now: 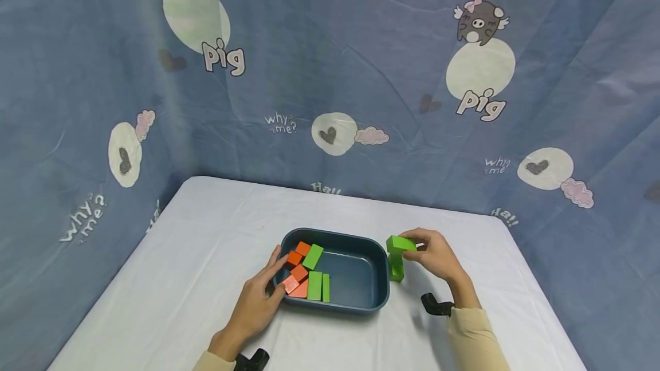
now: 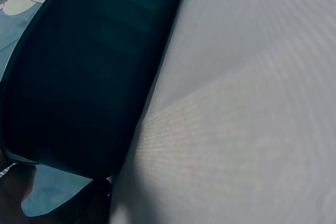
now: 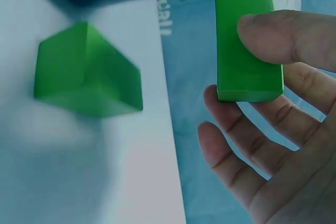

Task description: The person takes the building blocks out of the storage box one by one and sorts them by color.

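My left hand [image 1: 256,302] rests on the left end of a dark blue rectangular bin [image 1: 344,309], fingers spread at its rim. The bin's outer wall [image 2: 89,77] fills much of the left wrist view, with thumb and fingertips right at its end. Off the bin's right end, my right hand [image 1: 434,255] pinches a green rectangular block [image 3: 244,77] between thumb and fingers. Below it, another green block [image 3: 86,72] sits on the white surface; in the head view the held block partly hides it.
Inside the bin, several orange-red blocks [image 1: 299,272] crowd the left end, beside green blocks [image 1: 314,286]. A white cloth [image 1: 216,233] covers the table. Blue printed fabric [image 1: 289,62] hangs behind and at the left. Black wrist devices [image 1: 436,306] show by both sleeves.
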Demonstrator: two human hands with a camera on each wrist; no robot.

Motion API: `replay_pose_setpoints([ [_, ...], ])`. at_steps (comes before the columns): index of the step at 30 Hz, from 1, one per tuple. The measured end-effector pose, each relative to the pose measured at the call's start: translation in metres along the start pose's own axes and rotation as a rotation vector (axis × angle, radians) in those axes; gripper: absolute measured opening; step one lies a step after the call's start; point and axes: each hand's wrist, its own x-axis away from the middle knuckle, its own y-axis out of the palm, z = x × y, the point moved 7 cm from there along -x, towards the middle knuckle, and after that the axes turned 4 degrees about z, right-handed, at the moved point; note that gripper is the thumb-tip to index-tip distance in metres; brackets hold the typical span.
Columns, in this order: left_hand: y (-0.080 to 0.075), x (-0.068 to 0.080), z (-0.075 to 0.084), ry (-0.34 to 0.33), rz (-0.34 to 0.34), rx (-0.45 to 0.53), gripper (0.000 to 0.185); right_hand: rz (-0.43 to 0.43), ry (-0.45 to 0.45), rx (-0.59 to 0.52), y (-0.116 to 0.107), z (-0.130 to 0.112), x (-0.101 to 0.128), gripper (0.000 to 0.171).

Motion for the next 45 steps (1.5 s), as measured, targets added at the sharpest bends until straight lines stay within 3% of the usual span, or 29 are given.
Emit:
replay_pose_setpoints([
  [12, -0.001, 0.001, 0.004, -0.004, 0.021, -0.017, 0.061, 0.032, 0.041, 0.025, -0.016, 0.018, 0.006, 0.036],
  [22, 0.002, 0.003, 0.004, 0.006, 0.007, 0.043, 0.061, 0.072, 0.088, 0.074, -0.028, 0.039, 0.018, 0.036],
  [37, -0.001, 0.003, 0.005, 0.018, 0.012, 0.057, 0.061, 0.059, 0.225, 0.111, -0.017, 0.071, 0.026, 0.037],
  [45, -0.001, 0.002, 0.006, 0.009, 0.016, 0.040, 0.061, 0.044, 0.233, 0.113, -0.013, 0.078, 0.026, 0.038],
])
